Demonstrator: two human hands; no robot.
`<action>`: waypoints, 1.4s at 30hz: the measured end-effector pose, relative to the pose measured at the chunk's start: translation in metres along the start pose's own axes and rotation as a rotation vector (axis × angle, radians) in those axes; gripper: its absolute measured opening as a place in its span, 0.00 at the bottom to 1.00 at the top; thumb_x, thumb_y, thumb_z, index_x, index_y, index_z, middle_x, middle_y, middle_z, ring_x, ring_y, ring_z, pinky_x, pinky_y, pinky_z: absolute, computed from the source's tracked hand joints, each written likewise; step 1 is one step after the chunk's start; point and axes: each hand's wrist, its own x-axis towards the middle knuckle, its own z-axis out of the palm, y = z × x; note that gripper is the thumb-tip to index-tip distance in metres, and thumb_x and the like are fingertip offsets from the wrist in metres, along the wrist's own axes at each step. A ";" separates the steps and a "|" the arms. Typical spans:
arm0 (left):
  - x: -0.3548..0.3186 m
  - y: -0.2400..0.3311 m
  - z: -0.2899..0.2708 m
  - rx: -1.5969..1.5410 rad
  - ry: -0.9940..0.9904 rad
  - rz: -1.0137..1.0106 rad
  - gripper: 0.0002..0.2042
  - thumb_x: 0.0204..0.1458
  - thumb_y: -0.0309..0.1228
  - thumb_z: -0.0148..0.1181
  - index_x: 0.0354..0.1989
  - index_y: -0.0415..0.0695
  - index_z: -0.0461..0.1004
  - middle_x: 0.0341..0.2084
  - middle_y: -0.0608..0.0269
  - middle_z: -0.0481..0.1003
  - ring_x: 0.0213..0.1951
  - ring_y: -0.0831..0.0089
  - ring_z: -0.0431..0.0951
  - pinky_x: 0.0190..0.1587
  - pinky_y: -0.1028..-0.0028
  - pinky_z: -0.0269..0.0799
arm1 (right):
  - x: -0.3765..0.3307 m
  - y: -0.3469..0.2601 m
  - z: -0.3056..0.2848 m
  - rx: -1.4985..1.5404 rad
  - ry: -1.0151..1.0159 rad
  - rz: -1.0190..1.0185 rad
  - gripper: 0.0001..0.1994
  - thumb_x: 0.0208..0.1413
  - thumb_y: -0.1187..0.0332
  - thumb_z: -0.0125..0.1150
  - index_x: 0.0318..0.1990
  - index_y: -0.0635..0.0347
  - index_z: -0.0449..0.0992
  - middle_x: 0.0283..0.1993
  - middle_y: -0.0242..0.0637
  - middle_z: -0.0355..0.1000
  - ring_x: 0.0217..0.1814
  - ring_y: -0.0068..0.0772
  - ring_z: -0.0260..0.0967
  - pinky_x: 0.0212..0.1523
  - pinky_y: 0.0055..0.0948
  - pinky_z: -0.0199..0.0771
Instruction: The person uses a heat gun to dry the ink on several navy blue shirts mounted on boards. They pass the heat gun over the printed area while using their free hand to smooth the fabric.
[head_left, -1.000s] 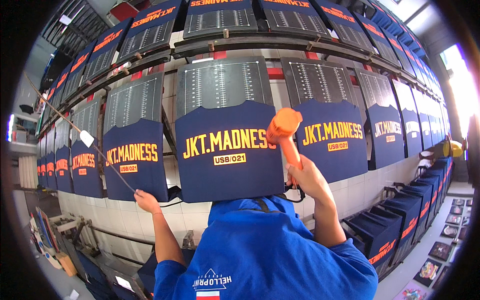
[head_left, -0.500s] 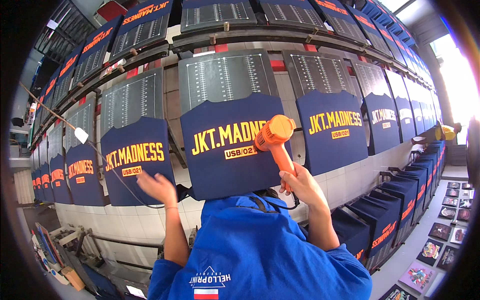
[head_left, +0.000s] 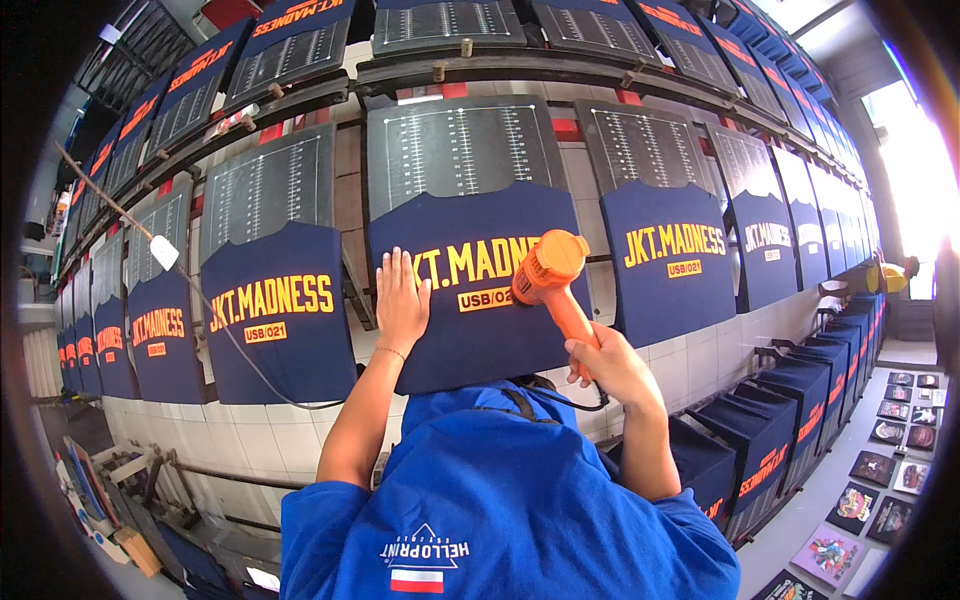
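Observation:
An orange heat gun [head_left: 557, 268] is held by its handle in my right hand [head_left: 615, 368], whose fingers wrap round it. Its head sits over the right part of the yellow print on the navy shirt piece [head_left: 480, 355] in front of me and hides some lettering. My left hand [head_left: 402, 305] lies flat on the same shirt, fingers stretched away from me, covering the left end of the print. That shirt is spread over the lower part of a dark board [head_left: 465, 150] marked with white scales.
A similar shirt with yellow print [head_left: 275, 310] lies on the left, another [head_left: 670, 260] on the right. A thin cable [head_left: 240, 370] with a white tag [head_left: 164, 252] hangs at left. More boards stand on racks behind. A person in yellow [head_left: 885, 277] is far right.
My left hand has moved right and away from me, from beside the left shirt onto the print of the middle one. The heat gun has barely shifted.

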 end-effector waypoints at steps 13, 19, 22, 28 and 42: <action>-0.002 0.004 0.000 0.014 -0.022 0.061 0.31 0.68 0.41 0.45 0.72 0.31 0.53 0.74 0.43 0.52 0.76 0.50 0.47 0.77 0.56 0.42 | 0.010 0.001 0.011 -0.008 -0.017 -0.052 0.13 0.65 0.64 0.59 0.48 0.67 0.73 0.26 0.31 0.72 0.25 0.20 0.71 0.28 0.23 0.71; -0.018 0.010 -0.005 -0.022 -0.045 0.062 0.32 0.68 0.42 0.45 0.72 0.30 0.53 0.74 0.42 0.52 0.76 0.50 0.47 0.77 0.56 0.41 | 0.005 -0.010 0.019 -0.036 -0.020 -0.050 0.13 0.65 0.64 0.59 0.48 0.67 0.73 0.26 0.31 0.72 0.25 0.20 0.71 0.27 0.23 0.70; -0.035 0.013 -0.004 -0.032 -0.037 0.042 0.32 0.67 0.41 0.45 0.72 0.30 0.52 0.74 0.41 0.52 0.76 0.49 0.47 0.77 0.55 0.41 | 0.010 -0.009 0.011 -0.063 -0.076 -0.008 0.14 0.65 0.64 0.59 0.48 0.67 0.73 0.27 0.31 0.72 0.25 0.20 0.71 0.28 0.24 0.71; -0.070 0.016 -0.001 -0.083 0.004 0.049 0.34 0.64 0.39 0.51 0.73 0.32 0.51 0.73 0.40 0.52 0.76 0.46 0.48 0.75 0.52 0.46 | 0.008 -0.019 0.019 -0.108 -0.103 -0.008 0.13 0.65 0.64 0.58 0.48 0.66 0.72 0.27 0.30 0.71 0.26 0.20 0.71 0.28 0.24 0.71; -0.073 0.014 0.003 -0.110 0.055 -0.025 0.32 0.67 0.40 0.45 0.73 0.31 0.51 0.73 0.40 0.52 0.76 0.46 0.49 0.75 0.51 0.44 | 0.014 -0.021 0.030 -0.103 -0.109 -0.006 0.12 0.65 0.64 0.59 0.46 0.65 0.72 0.27 0.30 0.71 0.25 0.20 0.71 0.27 0.23 0.71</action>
